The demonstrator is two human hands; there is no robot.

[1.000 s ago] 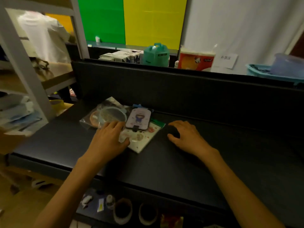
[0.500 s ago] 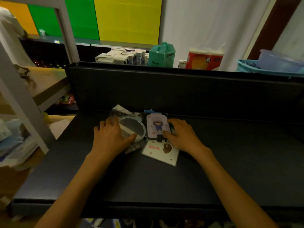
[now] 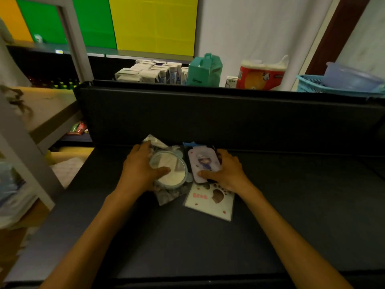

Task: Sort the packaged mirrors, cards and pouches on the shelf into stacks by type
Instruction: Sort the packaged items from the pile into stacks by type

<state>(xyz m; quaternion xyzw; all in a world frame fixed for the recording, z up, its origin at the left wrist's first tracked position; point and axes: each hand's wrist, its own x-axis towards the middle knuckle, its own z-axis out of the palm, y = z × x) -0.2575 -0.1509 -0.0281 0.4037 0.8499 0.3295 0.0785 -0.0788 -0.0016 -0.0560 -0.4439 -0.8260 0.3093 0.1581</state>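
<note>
**Inspector:** Largest item first. Condition of the shelf?

**Assessor:** Black shelf point(image 3: 291, 215), flat and matte, with all stock gathered under and between the two hands near its back wall.

**Inspector:** The white card?

**Assessor:** White card point(image 3: 210, 202) in a clear sleeve, lying just nearer the person than the right hand point(image 3: 226, 172), its far edge tucked under that palm. Judged light, stiff and slick; best taken by an edge.

**Inspector:** The mirror?

**Assessor:** Round packaged mirror point(image 3: 169, 170), directly beneath the left hand point(image 3: 139, 167). The thumb lies across the glass and the fingers curl over the far rim, so it is gripped. Judged fragile, and the crinkled wrap slippery; hold by the rim.

**Inspector:** And the pouch?

**Assessor:** Pale pouch point(image 3: 204, 163) printed with a figure, under the right hand, thumb on its near end, fingers wrapped round its far side. Probably soft and light, though the picture is dim. Something blue shows beyond it; type undetermined.
</note>
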